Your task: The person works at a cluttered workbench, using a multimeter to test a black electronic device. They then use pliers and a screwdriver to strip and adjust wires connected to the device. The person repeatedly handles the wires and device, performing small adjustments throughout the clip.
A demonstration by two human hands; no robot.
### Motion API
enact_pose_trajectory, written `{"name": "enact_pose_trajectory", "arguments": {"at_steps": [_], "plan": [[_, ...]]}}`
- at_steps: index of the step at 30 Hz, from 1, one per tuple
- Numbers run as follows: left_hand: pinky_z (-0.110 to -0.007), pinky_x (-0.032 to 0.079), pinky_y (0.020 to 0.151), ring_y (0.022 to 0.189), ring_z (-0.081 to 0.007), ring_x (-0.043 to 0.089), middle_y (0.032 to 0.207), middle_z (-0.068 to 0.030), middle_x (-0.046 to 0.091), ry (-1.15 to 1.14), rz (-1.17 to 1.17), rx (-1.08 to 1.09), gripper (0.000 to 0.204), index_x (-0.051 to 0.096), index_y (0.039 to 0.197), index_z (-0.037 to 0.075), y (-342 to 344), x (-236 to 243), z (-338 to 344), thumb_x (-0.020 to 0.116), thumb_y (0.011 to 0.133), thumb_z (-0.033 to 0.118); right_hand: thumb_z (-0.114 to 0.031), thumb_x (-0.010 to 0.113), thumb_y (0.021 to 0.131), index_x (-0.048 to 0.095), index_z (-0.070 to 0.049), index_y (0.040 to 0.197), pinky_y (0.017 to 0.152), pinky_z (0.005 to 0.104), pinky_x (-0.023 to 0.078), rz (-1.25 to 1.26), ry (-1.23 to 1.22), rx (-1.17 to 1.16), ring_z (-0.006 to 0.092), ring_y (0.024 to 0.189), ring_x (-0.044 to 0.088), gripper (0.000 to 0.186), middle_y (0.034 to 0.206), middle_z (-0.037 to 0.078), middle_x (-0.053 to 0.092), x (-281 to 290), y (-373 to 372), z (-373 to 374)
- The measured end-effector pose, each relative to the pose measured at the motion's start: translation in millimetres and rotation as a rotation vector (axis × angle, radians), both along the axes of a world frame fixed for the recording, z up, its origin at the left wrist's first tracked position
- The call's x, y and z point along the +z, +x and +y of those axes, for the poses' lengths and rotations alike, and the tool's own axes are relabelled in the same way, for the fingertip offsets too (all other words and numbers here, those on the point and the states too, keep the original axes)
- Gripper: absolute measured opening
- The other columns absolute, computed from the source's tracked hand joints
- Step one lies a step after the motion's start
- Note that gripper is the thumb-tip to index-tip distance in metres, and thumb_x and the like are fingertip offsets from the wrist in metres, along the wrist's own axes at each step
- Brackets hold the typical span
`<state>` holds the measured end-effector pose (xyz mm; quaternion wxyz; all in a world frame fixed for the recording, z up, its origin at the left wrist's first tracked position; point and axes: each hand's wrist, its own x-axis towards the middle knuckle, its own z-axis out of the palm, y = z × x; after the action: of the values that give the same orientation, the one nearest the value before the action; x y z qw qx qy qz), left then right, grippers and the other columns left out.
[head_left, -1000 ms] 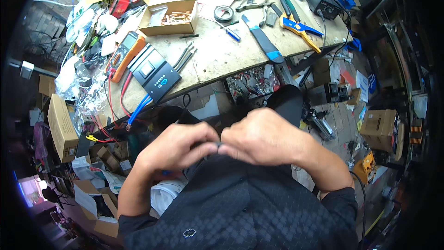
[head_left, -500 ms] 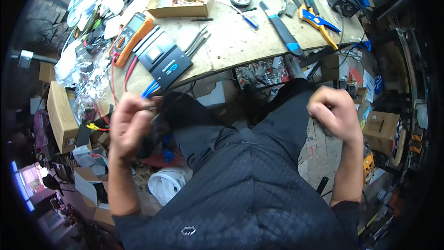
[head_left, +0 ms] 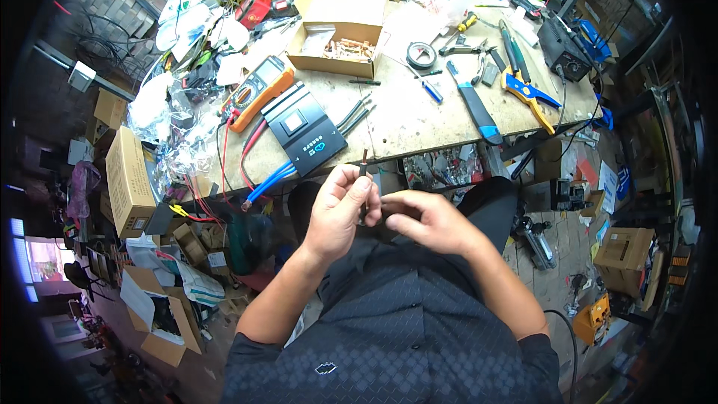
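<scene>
My left hand [head_left: 338, 213] pinches a short black cable [head_left: 364, 169] between thumb and fingers, above my lap and just off the table's front edge. The cable stands upright, its bare copper end pointing up. My right hand [head_left: 432, 223] is close against the left one, fingers bent and thumb curled beneath. Whatever lies between its fingers is hidden. Beyond my left hand, a flat black device [head_left: 303, 131] rests at the table edge, with blue, red and black cables coming out of it. An orange multimeter [head_left: 258, 93] lies beside it.
The table [head_left: 404, 131] carries an open cardboard box [head_left: 336, 60] of copper pieces, a tape roll [head_left: 421, 55], a blue screwdriver [head_left: 430, 90], a blue-black tool [head_left: 479, 114] and yellow-blue wire strippers [head_left: 529, 97]. Plastic bags clutter its left side. Cartons [head_left: 129, 179] stand on the floor.
Both hands came inward from wide apart and now meet in front of me, the cable showing upright in the left. The view has shifted, showing more of the table.
</scene>
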<state>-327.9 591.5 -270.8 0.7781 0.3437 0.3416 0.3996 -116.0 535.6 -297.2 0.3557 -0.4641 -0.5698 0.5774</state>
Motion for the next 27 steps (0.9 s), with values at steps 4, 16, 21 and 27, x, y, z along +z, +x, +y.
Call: {"name": "enact_pose_trajectory", "arguments": {"at_steps": [4, 16, 21, 27], "plan": [[-0.035, 0.056, 0.085, 0.092, -0.0198, 0.067, 0.103, -0.0092, 0.067, 0.042, -0.124, 0.062, 0.012, 0.058, 0.117, 0.007, 13, -1, 0, 0.060, 0.112, 0.017, -0.020, 0.073, 0.104, 0.067, 0.003, 0.124, 0.098, 0.0348, 0.054, 0.135, -0.001, 0.000, 0.0162, 0.108, 0.068, 0.031, 0.117, 0.012, 0.074, 6, -29, 1], [-0.035, 0.059, 0.092, 0.102, -0.0218, 0.073, 0.111, -0.0127, 0.074, 0.284, 0.089, 0.052, 0.033, 0.066, 0.129, -0.002, -8, 23, 2, 0.064, 0.111, 0.026, -0.008, 0.068, 0.104, 0.071, 0.002, 0.122, 0.076, 0.0319, 0.056, -0.107, 0.401, -0.145, 0.0202, 0.083, 0.071, 0.021, 0.102, 0.013, 0.074, 38, 9, -3], [-0.040, 0.053, 0.101, 0.111, -0.0273, 0.069, 0.119, -0.0120, 0.072, 0.924, 0.864, 0.154, 0.044, 0.066, 0.133, 0.001, -5, 26, 38, 0.078, 0.098, 0.024, -0.013, 0.063, 0.108, 0.070, 0.000, 0.124, 0.070, 0.0257, 0.050, -0.048, 0.392, -0.349, 0.0090, 0.080, 0.061, 0.022, 0.090, 0.003, 0.067, 63, 53, 7], [-0.046, 0.040, 0.110, 0.120, -0.0328, 0.060, 0.121, -0.0117, 0.068, 1.287, 1.482, 0.195, 0.045, 0.071, 0.127, 0.008, 5, -10, 103, 0.082, 0.088, 0.029, -0.012, 0.057, 0.107, 0.069, 0.003, 0.123, 0.072, 0.0231, 0.045, -0.239, 0.584, -0.426, 0.0066, 0.080, 0.054, 0.024, 0.091, 0.000, 0.064, 108, 96, 50]]}}
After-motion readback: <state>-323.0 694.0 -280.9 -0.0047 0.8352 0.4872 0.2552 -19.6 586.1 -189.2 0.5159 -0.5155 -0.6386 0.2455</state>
